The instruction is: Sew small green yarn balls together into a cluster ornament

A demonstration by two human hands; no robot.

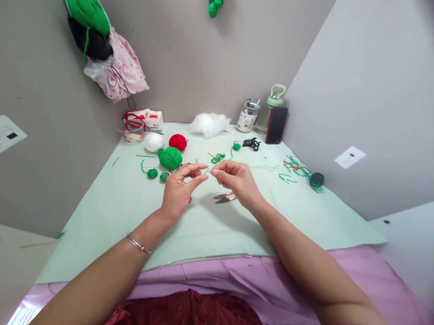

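Pinching a fine thread [265,167] between thumb and forefinger, the person's right hand [235,178] is raised just above a pale green mat [132,223]. The left hand [179,187] meets it fingertip to fingertip, thumb and forefinger nearly closed on a sliver too small to identify, and whether they actually clamp it cannot be told. The thread trails off to the right across the mat. It looks almost weightless, limp and easily frayed or dropped, so it is probably best held close to its end with bare fingertips. Small scissors [225,197] lie on the mat directly beneath the right hand. Beyond the hands are a green yarn ball [170,157], a red yarn ball [178,142], a white ball [153,141] and a tuft of white stuffing [210,124]. A pen cup [247,117], a water bottle [269,109] and a phone [276,124] stand in the far corner. Green yarn scraps [295,169] and a dark spool [317,179] lie to the right, near the trailing thread, where it could snag.
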